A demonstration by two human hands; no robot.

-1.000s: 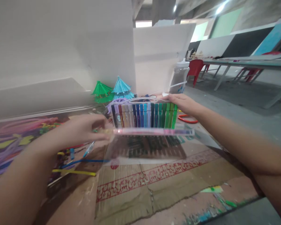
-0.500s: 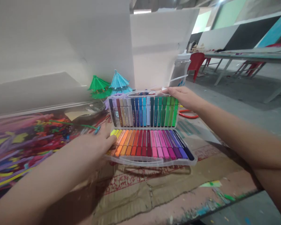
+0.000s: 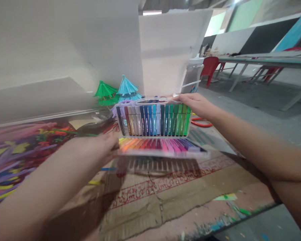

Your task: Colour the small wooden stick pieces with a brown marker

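Note:
A clear plastic marker case (image 3: 155, 137) stands opened out, with rows of coloured markers in both halves. Blue, green, brown and grey markers (image 3: 154, 120) fill the upright half. In the lower half, yellow to purple markers (image 3: 154, 145) are blurred, and that half is tilted up off the cardboard. My left hand (image 3: 110, 142) is closed on the lower half's left edge, its fingertips partly hidden. With my right hand (image 3: 194, 102) I grip the top right corner of the upright half; some fingers are behind it.
Cardboard (image 3: 180, 190) covers the table. Pipe cleaners (image 3: 22, 147) lie in a heap at left. Green (image 3: 106, 92) and blue (image 3: 127, 87) tree-like crafts stand behind the case. A water bottle (image 3: 192, 75) and red-handled scissors (image 3: 202, 123) are at right.
The front half of the marker case has swung upward, lifted by my left hand, so its markers look foreshortened. My right hand stays at the top corner.

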